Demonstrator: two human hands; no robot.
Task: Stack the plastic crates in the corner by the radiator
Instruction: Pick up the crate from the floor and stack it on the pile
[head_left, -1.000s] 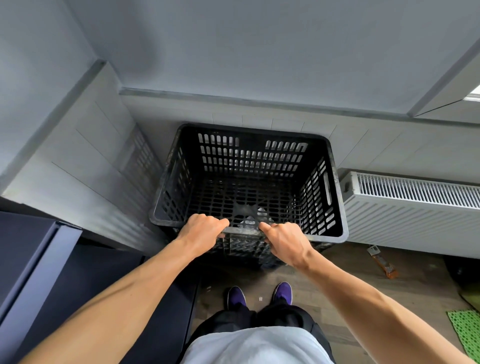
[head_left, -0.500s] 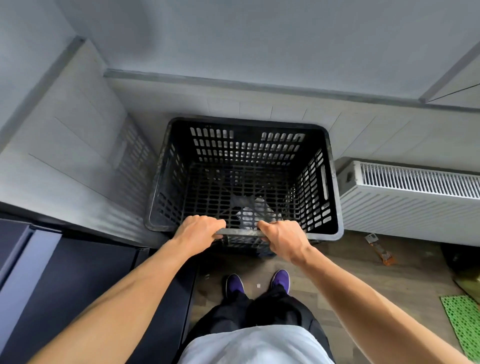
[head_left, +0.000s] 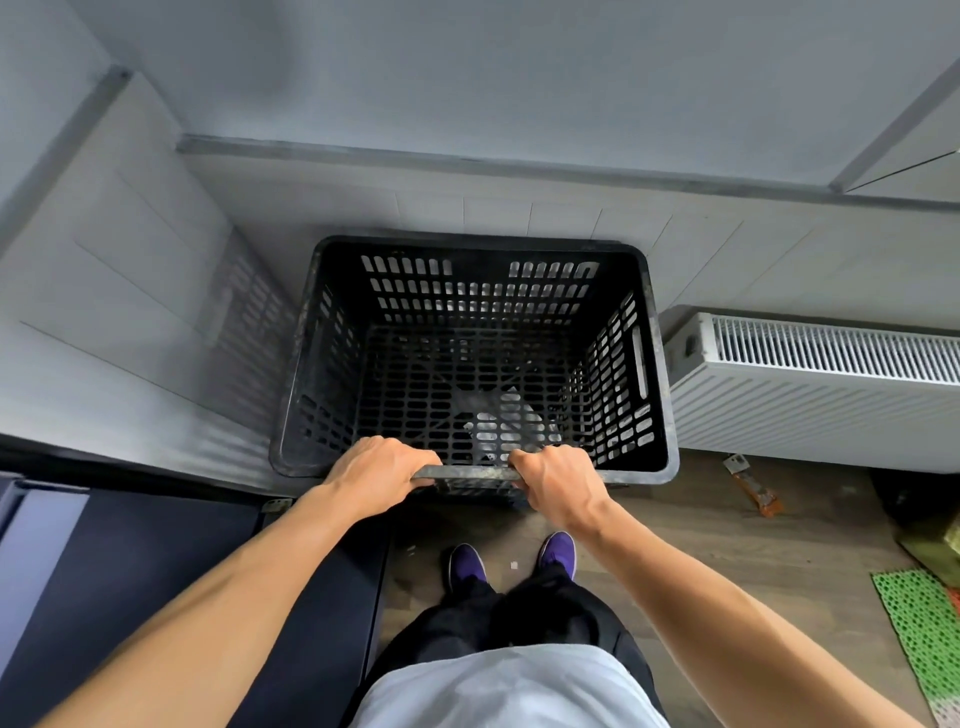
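With both hands' fingers (head_left: 415, 457) wrapped over the black slotted plastic crate (head_left: 472, 353)'s near rim, it is best lowered level, clear of the white panel radiator (head_left: 810, 395).

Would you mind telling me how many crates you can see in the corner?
1 for certain: the black crate in the corner left of the radiator, both hands on its near rim. More slats show below that rim, so it may sit on another crate, mostly hidden.

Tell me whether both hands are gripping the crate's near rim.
Yes: the left hand and right hand are both closed over the black crate near rim.
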